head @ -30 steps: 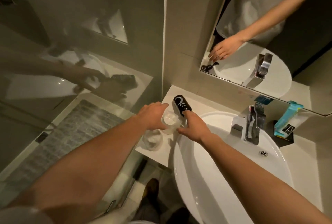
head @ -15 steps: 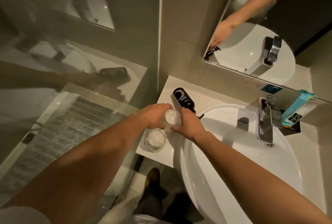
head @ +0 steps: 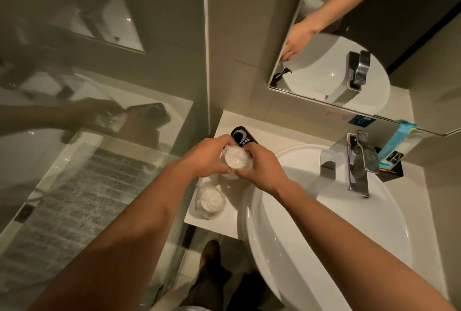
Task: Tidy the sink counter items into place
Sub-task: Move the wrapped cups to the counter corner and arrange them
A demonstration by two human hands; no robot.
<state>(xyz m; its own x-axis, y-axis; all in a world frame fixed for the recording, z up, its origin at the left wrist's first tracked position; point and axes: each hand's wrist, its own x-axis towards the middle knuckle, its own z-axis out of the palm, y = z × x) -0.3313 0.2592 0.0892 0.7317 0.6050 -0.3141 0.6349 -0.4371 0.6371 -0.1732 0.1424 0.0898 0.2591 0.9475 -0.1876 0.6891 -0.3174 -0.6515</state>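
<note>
A clear glass cup with a white paper lining (head: 235,159) sits between both hands on the white counter (head: 224,220) left of the sink. My left hand (head: 208,157) grips its left side and my right hand (head: 264,168) grips its right side. A second clear cup with white lining (head: 210,202) stands on the counter just in front, nearer me. Behind the held cup, a black pump bottle with white lettering (head: 241,136) rises from the counter, its lower part hidden by my hands.
The white basin (head: 324,210) fills the right, with a chrome faucet (head: 356,163) at its back. A black holder with a teal packet (head: 391,158) stands right of the faucet. A mirror (head: 349,36) hangs above; a glass shower wall (head: 99,86) borders the counter's left.
My right hand has left the black bottle and closed on the cup that my left hand holds. The view has shifted nearer to the counter.
</note>
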